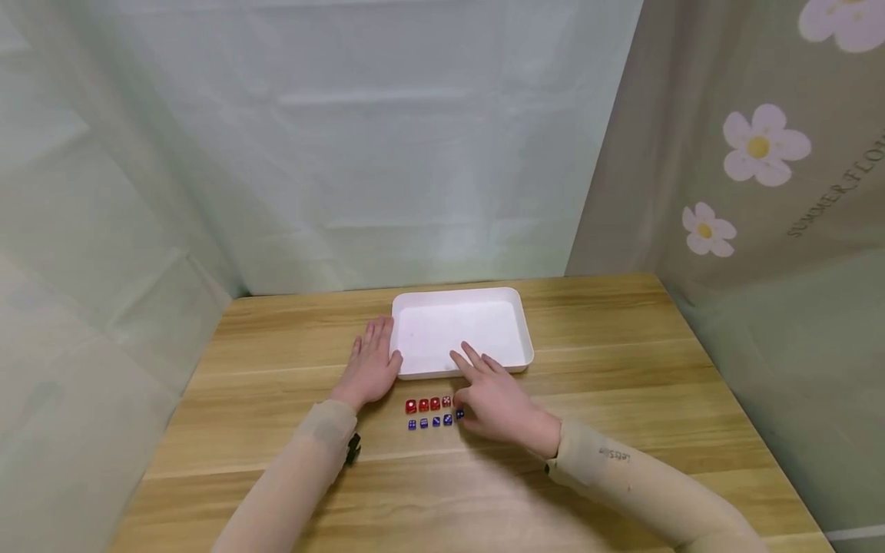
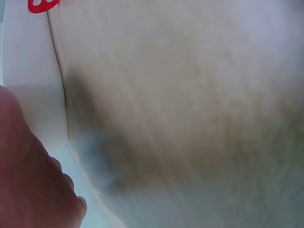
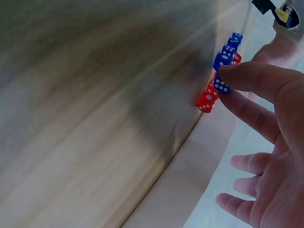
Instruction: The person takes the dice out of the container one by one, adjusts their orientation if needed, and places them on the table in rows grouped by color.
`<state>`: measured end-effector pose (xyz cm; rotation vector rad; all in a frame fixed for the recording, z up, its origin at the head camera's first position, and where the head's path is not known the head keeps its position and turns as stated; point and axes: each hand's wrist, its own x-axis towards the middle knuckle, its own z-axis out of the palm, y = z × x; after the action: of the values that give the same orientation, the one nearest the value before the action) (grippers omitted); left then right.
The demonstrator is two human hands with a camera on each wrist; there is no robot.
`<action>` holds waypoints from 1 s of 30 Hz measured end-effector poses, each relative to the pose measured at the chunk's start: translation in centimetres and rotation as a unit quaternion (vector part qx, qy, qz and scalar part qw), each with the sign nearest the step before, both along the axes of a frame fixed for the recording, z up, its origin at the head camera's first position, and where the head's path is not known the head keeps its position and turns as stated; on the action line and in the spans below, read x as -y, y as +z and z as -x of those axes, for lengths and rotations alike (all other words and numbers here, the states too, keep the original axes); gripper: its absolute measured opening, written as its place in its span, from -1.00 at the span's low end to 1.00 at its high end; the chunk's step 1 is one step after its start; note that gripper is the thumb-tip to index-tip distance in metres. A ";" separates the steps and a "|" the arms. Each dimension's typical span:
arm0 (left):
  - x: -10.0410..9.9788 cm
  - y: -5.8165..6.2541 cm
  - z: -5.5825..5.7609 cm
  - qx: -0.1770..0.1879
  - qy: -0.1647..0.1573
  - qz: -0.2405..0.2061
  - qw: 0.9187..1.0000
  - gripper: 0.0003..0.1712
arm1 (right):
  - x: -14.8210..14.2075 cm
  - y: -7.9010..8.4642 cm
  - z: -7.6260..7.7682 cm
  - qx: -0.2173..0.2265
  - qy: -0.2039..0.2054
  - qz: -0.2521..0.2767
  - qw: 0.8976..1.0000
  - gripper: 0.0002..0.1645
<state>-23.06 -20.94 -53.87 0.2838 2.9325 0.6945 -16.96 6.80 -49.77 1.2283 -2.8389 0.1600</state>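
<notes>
My right hand [image 1: 499,403] pinches a blue die [image 3: 221,84] between thumb and forefinger, at the right end of a row of several blue dice [image 1: 435,422]. Its other fingers are spread out over the near edge of a shallow white tray [image 1: 524,338]. Just behind the blue row runs a second row of several red dice [image 1: 424,405]; the hand partly hides its right end. Fingers extended, my left hand [image 1: 369,369] rests at the tray's left side, touching its edge. In the left wrist view, part of a red die [image 2: 42,4] shows at the top.
Everything rests on a wood-grain table [image 1: 608,491]. A pale cloth [image 1: 387,153] hangs behind the table's far edge, and a flower-printed curtain [image 1: 760,322] hangs along the right side. The tray holds nothing visible.
</notes>
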 end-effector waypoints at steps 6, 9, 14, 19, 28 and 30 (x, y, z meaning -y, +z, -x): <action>0.3 -0.8 0.4 -0.005 -0.004 0.007 1.000 -0.14 | -0.1 -0.4 -0.2 -0.020 0.006 -0.007 1.000 -0.79; 0.5 -1.1 0.6 -0.012 -0.009 0.002 1.000 -0.14 | -0.1 -0.5 -0.3 -0.026 0.006 -0.007 1.000 -0.79; 0.5 -1.4 0.9 -0.003 -0.009 -0.001 1.000 -0.13 | -0.2 -0.7 -0.4 -0.025 0.001 -0.006 1.000 -0.78; 0.2 -0.6 0.6 0.007 -0.007 0.002 1.000 -0.13 | -0.2 -0.8 -0.3 -0.021 -0.004 -0.011 1.000 -0.76; 0.2 -0.1 0.7 -0.009 -0.010 0.007 1.000 -0.10 | -1.1 1.2 -0.4 -0.013 -0.006 0.046 0.999 -0.74; 0.5 0.1 0.7 -0.018 -0.012 0.004 1.000 -0.09 | -2.2 2.0 -0.1 -0.013 -0.019 0.079 0.997 -0.70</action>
<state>-23.81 -21.46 -53.73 0.3346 2.9603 0.6800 -16.89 8.96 -47.80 1.1347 -2.7635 0.3559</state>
